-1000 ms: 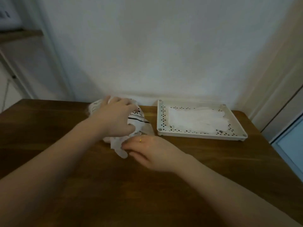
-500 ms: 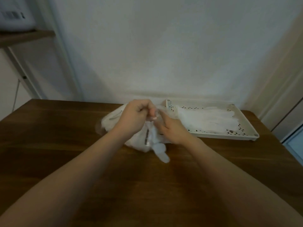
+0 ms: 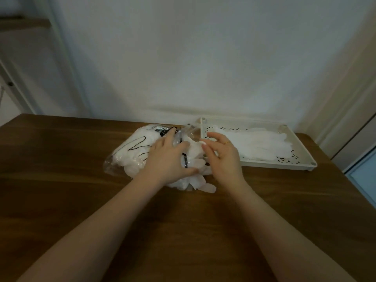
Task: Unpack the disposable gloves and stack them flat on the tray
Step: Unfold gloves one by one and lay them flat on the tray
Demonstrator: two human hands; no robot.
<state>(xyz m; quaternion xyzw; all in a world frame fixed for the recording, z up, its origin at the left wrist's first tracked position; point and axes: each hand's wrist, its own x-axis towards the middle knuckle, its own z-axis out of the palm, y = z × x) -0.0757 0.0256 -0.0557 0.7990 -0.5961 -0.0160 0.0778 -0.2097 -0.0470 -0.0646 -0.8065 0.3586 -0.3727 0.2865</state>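
A clear plastic bag [image 3: 130, 159] with black print, stuffed with white disposable gloves, lies on the wooden table at centre. My left hand [image 3: 168, 157] lies over its right half, fingers and thumb curled round the bag. My right hand [image 3: 222, 157] is at the bag's open end and pinches a white glove [image 3: 194, 148] between thumb and fingers. More glove fingers [image 3: 204, 185] stick out of the bag toward me. To the right stands a cream perforated tray [image 3: 305, 164] with a flat stack of white gloves [image 3: 262, 146] in it.
The wooden table [image 3: 81, 200] runs up to a white wall at the back. The tray's left rim almost touches the bag's mouth. At the left is a shelf [image 3: 24, 23], and a door frame [image 3: 350, 123] stands beyond the table's right edge.
Both hands came down from a raised pinch above the bag. My left hand now grips the bag itself, and my right hand has shifted to the bag's mouth beside the tray.
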